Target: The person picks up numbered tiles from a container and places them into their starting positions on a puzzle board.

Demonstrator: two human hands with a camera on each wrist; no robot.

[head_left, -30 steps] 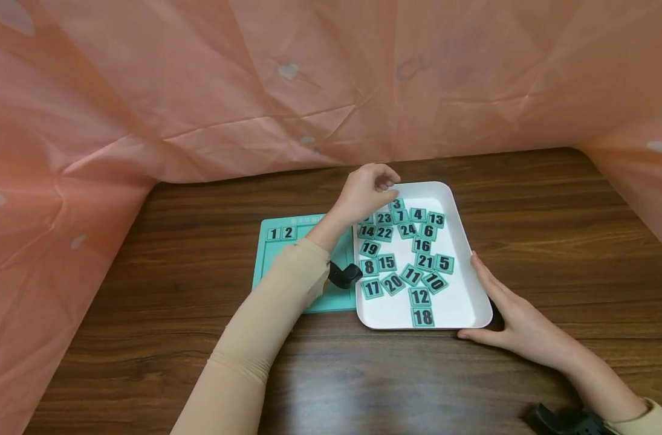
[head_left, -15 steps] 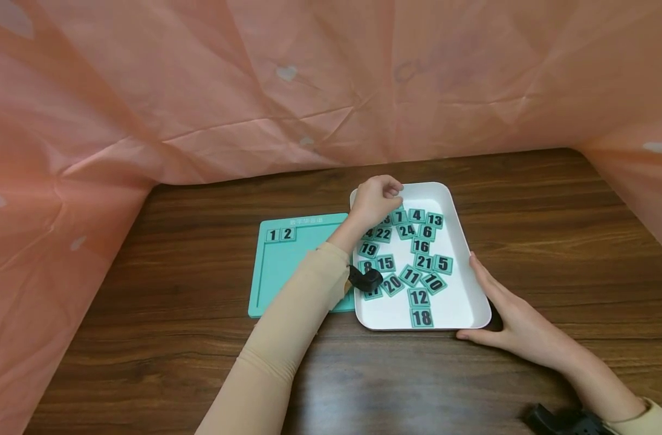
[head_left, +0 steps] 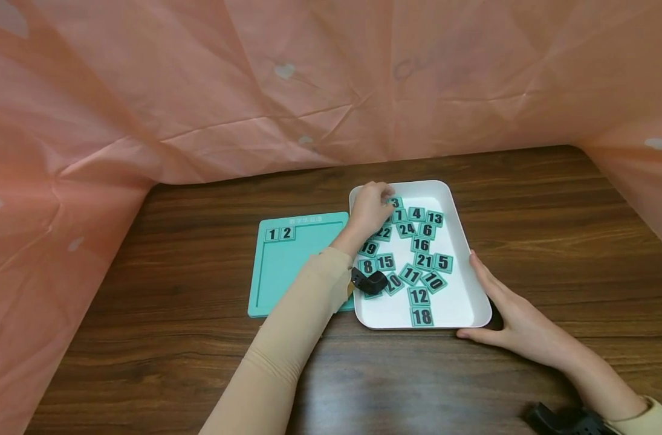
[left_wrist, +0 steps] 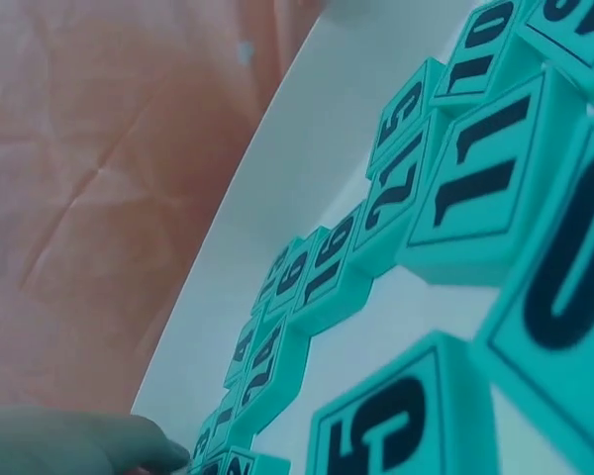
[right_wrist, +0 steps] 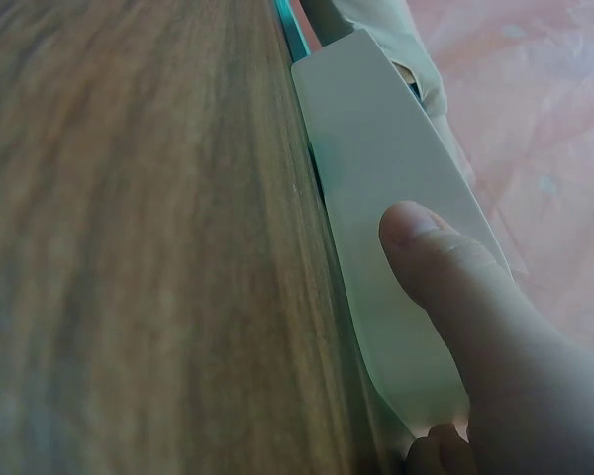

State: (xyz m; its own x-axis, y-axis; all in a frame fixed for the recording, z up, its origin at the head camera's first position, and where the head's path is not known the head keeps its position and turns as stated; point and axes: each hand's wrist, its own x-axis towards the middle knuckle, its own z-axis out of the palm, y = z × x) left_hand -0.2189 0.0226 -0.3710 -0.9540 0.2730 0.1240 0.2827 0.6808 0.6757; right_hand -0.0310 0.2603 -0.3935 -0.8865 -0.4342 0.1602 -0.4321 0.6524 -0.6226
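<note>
In the head view my left hand point(head_left: 370, 210) is over the far left part of a white tray point(head_left: 461, 302), its fingers bent beside the number 3 tile point(head_left: 395, 203). Whether they touch that tile is hard to tell; in the left wrist view a finger point(left_wrist: 79, 443) is close to it. Teal number tiles point(head_left: 418, 296) lie loose in the tray, face up. My right hand point(head_left: 518, 323) holds the tray's near right corner, its thumb point(right_wrist: 426, 242) against the near wall. Left of the tray, a teal board point(head_left: 287, 266) carries tiles 1 point(head_left: 272, 234) and 2 point(head_left: 287, 233).
The tray and board stand side by side on a dark wooden table point(head_left: 162, 338). A pink cloth point(head_left: 227, 90) hangs behind and at the sides. My left forearm crosses part of the board and the tray's left rim.
My left hand moves slightly right, then down to the tray's far left part, beside the 3 tile. My right hand and the tray stay nearly still.
</note>
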